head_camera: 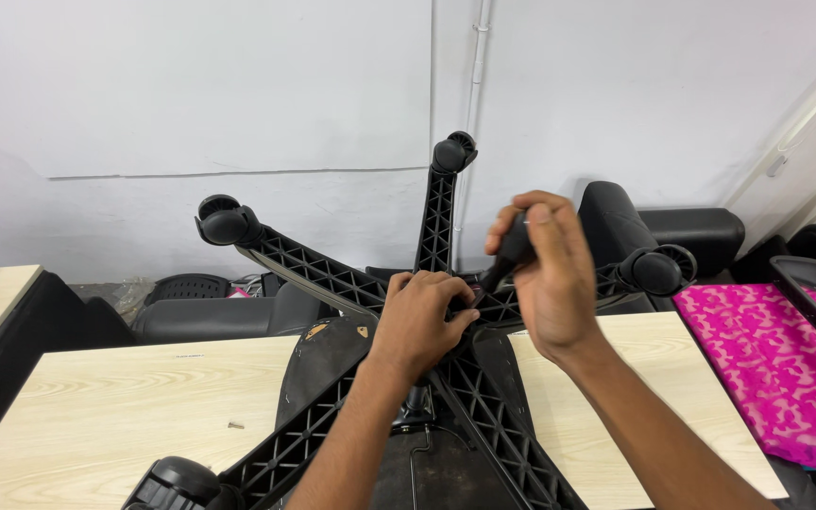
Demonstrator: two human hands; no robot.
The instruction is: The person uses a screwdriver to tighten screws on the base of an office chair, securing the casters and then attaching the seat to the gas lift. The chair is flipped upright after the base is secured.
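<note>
A black five-arm office chair base point(314, 269) lies upside down over a light wooden table point(106, 406), its ribbed arms ending in black casters. My left hand point(419, 321) rests on the hub at the centre of the base, fingers curled over it. My right hand point(548, 274) is closed around the black handle of a tool point(512, 247) that points down into the hub. The tool's tip is hidden by my left hand.
One caster point(225, 223) stands at the upper left, another point(453, 151) at the top, a third point(658, 271) at the right. Black chair parts point(701, 229) lean against the white wall. A pink patterned cloth point(767, 364) lies at the right. A small screw point(235, 426) sits on the table.
</note>
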